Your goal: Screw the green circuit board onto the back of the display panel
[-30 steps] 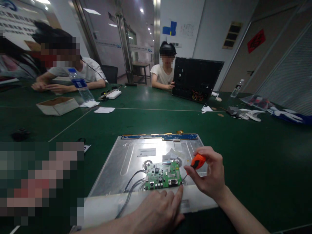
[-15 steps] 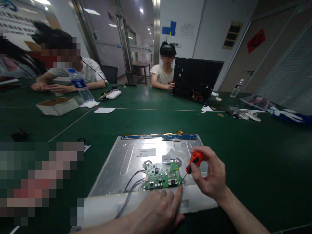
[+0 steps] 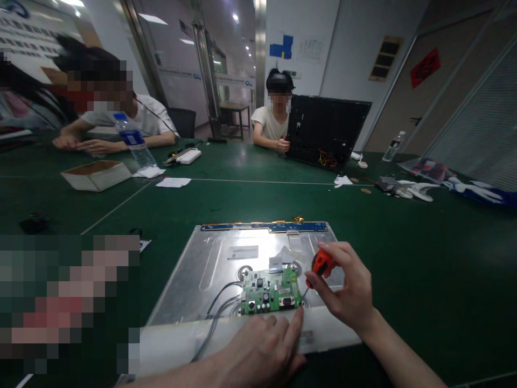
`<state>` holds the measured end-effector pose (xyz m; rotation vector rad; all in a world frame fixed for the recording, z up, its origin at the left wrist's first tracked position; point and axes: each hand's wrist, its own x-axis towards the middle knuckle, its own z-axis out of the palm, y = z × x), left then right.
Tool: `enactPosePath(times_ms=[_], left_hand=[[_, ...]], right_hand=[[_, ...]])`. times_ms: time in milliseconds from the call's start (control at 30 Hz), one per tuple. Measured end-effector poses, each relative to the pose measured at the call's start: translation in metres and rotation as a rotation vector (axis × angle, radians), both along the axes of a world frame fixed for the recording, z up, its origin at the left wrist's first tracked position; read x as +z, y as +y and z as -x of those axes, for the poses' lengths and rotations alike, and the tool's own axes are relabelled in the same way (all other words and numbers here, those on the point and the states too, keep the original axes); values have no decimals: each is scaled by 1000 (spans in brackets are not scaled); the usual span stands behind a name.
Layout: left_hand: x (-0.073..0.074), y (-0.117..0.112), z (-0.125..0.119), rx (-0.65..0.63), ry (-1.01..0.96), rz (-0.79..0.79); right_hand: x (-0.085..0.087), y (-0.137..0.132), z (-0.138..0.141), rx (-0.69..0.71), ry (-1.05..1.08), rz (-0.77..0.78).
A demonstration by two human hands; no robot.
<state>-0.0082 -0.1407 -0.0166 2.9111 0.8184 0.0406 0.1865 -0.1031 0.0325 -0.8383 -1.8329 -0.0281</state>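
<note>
A green circuit board [image 3: 270,290] lies on the silver metal back of a flat display panel [image 3: 214,269], with dark cables [image 3: 220,308] running from its left side. My right hand [image 3: 350,288] grips a screwdriver [image 3: 322,263] by its red and black handle. The thin shaft slants down to the board's lower right corner. At that same corner rests the index fingertip of my left hand [image 3: 269,342], stretched out beside the screwdriver tip. Its other fingers are partly bent, and no object shows in them. Any screw under the tip is too small to make out.
Across the green table [image 3: 242,202], a person holds a large black panel [image 3: 327,132] upright. Another person sits at the left behind a water bottle [image 3: 135,143] and an open box [image 3: 97,177]. Gloves [image 3: 416,189] and a second bottle [image 3: 393,146] are at the right.
My right thumb and fingers have shifted slightly left around the screwdriver handle, which has turned. The tip stays at the board's corner. My left hand has not moved.
</note>
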Motion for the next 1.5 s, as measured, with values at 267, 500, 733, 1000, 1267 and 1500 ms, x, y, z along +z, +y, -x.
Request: enactPosePath(times_ms=[267, 500, 733, 1000, 1267, 1500], left_hand=[[2, 0, 1, 0, 16, 12], [6, 1, -1, -17, 33, 16], [3, 0, 0, -4, 46, 20], [-2, 2, 1, -19, 16, -2], [0, 0, 1, -21, 17, 0], [2, 1, -1, -4, 39, -7]], right_hand=[[-6, -1, -1, 67, 66, 12], [-3, 1, -3, -5, 20, -55], [0, -2, -3, 61, 27, 4], [-14, 0, -3, 86, 121, 12], [-10, -1, -1, 127, 126, 39], [1, -3, 0, 69, 6, -39]])
